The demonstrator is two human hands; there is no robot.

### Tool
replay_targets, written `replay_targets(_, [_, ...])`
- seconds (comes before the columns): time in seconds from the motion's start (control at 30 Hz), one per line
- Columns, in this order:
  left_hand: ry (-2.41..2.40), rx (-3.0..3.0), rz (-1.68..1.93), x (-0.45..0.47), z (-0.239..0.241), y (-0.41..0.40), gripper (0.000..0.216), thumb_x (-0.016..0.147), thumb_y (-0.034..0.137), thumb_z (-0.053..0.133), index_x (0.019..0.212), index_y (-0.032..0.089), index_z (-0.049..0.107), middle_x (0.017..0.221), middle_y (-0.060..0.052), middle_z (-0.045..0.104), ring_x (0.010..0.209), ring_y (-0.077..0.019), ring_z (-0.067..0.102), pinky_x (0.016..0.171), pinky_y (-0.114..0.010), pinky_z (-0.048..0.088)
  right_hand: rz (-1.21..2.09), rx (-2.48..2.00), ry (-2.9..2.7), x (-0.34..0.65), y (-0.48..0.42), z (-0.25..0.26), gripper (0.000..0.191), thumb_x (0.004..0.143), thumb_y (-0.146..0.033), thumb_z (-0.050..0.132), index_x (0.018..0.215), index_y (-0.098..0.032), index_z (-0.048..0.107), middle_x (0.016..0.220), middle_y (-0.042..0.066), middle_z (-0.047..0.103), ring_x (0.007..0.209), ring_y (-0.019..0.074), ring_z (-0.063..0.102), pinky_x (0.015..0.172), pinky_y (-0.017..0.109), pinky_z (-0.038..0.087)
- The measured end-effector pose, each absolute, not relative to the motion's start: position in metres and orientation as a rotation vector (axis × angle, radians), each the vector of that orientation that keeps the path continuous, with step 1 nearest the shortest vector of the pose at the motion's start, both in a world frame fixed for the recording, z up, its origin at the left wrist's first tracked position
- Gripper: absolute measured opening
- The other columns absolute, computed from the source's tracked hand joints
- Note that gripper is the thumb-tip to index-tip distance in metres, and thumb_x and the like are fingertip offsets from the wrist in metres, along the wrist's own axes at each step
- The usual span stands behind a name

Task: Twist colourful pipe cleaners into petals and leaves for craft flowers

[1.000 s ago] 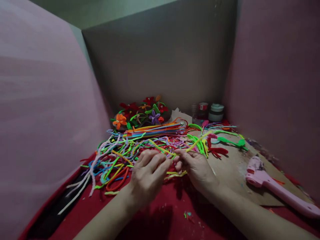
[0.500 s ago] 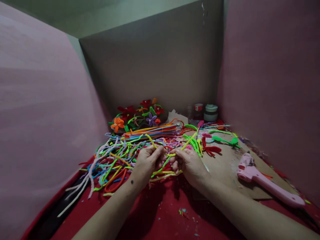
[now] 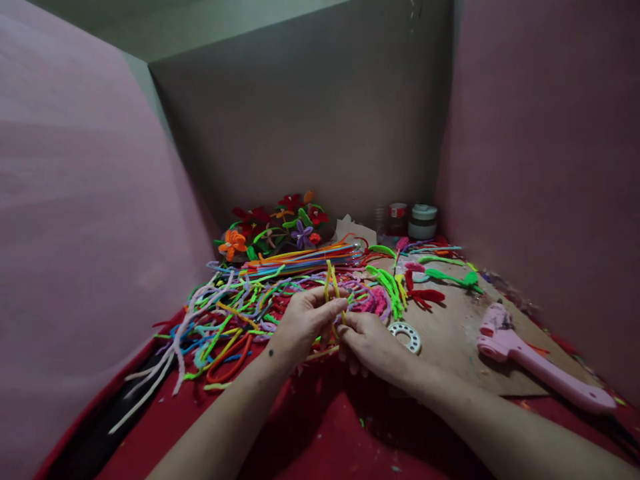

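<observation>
A yellow pipe cleaner point(image 3: 335, 279), folded double with its two ends upright, is between my hands. My left hand point(image 3: 311, 317) pinches it between thumb and fingers. Just below and to the right, my right hand point(image 3: 367, 340) grips its lower part, and the fingertips nearly touch the left thumb. Behind both hands spreads a tangle of coloured pipe cleaners point(image 3: 240, 310). A pale ring with holes point(image 3: 414, 337) lies beside my right wrist. The lowest part of the yellow pipe cleaner is hidden by the fingers.
A pink glue gun point(image 3: 543, 367) rests on a brown board point(image 3: 450, 333) at right. Red petals point(image 3: 423, 295) and green leaf shapes point(image 3: 390, 290) lie there too. Finished pipe-cleaner flowers point(image 3: 280, 227) and a lidded jar point(image 3: 423, 222) stand at the back. Pink walls flank the red cloth point(image 3: 310, 440).
The yellow pipe cleaner, a wide V before, is now folded narrow with its ends together. My hands have come closer, the right one slightly lower. The pale ring has come into view.
</observation>
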State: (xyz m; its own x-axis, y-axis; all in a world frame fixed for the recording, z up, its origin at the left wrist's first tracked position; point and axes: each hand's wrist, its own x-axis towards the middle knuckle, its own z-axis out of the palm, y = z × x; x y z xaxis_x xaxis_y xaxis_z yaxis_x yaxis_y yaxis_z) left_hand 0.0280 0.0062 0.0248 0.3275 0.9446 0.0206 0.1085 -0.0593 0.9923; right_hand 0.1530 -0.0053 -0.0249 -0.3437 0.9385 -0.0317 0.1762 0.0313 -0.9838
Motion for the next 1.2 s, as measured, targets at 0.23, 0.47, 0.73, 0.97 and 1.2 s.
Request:
replay_targets(0.23, [0.914,1.213,1.067,0.017,0.017,0.015,0.025,0.073,0.038,0.063,0.069,0.014,0.056,0.043,0.007,0.042,0.031,-0.0029,0.034,0.033,-0.016,0.028,1.755,-0.614,-1.103,0.154,-0.006,-0.020,0.021,0.076,-0.035,0.058,0.079,-0.015,0.052,0.065,0.001,0.062,0.046,0.0103,0.057,0.042,0.021,0.047])
replay_targets(0.47, [0.854,1.141,1.082,0.011,0.017,0.017,0.020,0.072,0.032,0.064,0.075,0.012,0.060,0.048,0.006,0.047,0.033,-0.0021,0.036,0.033,-0.016,0.028,1.874,-0.538,-0.880,0.155,-0.002,-0.028,0.021,0.071,-0.028,0.068,0.071,-0.013,0.052,0.063,0.004,0.064,0.046,0.0103,0.058,0.044,0.021,0.047])
replay_targets(0.73, [0.822,1.115,1.071,0.011,0.013,0.015,0.022,0.074,0.033,0.063,0.077,0.012,0.060,0.050,0.006,0.047,0.033,-0.0009,0.034,0.034,-0.015,0.031,1.915,-0.507,-0.834,0.155,-0.004,-0.026,0.018,0.067,-0.022,0.071,0.070,-0.011,0.056,0.060,0.003,0.063,0.052,0.0103,0.060,0.050,0.021,0.049])
replay_targets(0.97, [0.839,1.202,1.108,0.013,0.014,0.012,0.023,0.075,0.037,0.061,0.076,0.014,0.058,0.042,0.007,0.041,0.033,-0.0025,0.032,0.034,-0.015,0.026,1.874,-0.564,-0.857,0.153,-0.004,-0.029,0.022,0.063,-0.022,0.073,0.066,-0.013,0.053,0.056,0.001,0.062,0.043,0.0093,0.056,0.043,0.020,0.045])
replay_targets(1.2, [0.843,1.298,1.224,0.012,0.013,0.013,0.020,0.073,0.032,0.064,0.079,0.014,0.061,0.047,0.005,0.049,0.039,-0.0055,0.044,0.040,-0.018,0.034,1.808,-0.640,-0.916,0.151,-0.005,-0.030,0.026,0.060,-0.022,0.074,0.077,-0.013,0.057,0.056,-0.002,0.058,0.042,0.0071,0.052,0.041,0.020,0.043])
